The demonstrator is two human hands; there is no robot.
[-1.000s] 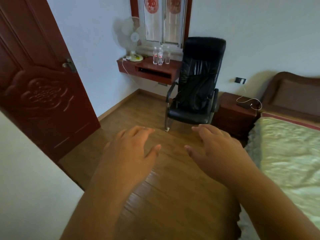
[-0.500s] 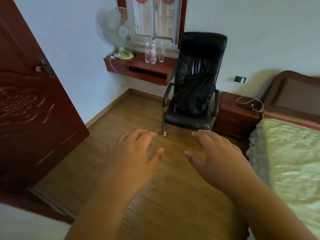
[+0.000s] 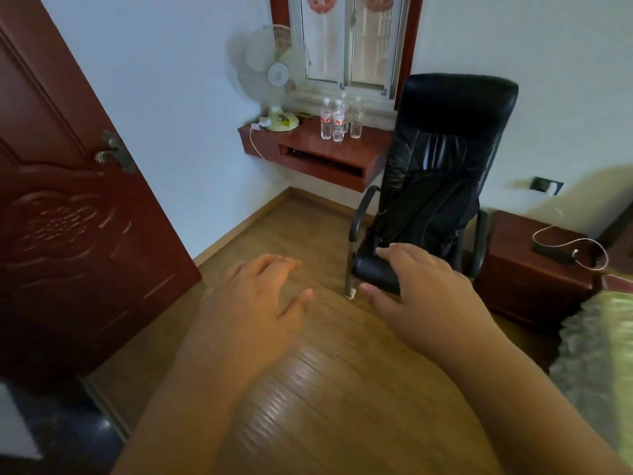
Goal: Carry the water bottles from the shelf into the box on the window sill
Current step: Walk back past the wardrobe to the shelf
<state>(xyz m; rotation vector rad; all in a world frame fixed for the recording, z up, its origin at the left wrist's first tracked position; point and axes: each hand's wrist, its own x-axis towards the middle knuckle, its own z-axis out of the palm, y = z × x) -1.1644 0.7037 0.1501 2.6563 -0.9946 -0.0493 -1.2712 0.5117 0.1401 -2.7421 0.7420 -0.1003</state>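
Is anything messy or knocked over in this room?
Nothing is knocked over or spilled. The water bottles stand upright together on the red shelf beside the fan. A white cable lies loose across the bedside cabinet, a little untidy. Both hands, left hand and right hand, are empty.

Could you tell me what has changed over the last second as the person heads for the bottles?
The view has moved through the doorway into the room: the door has slid left and the shelf looks nearer. Both the left hand and right hand stay open and empty, held out in front. The bottles stand untouched on the shelf.
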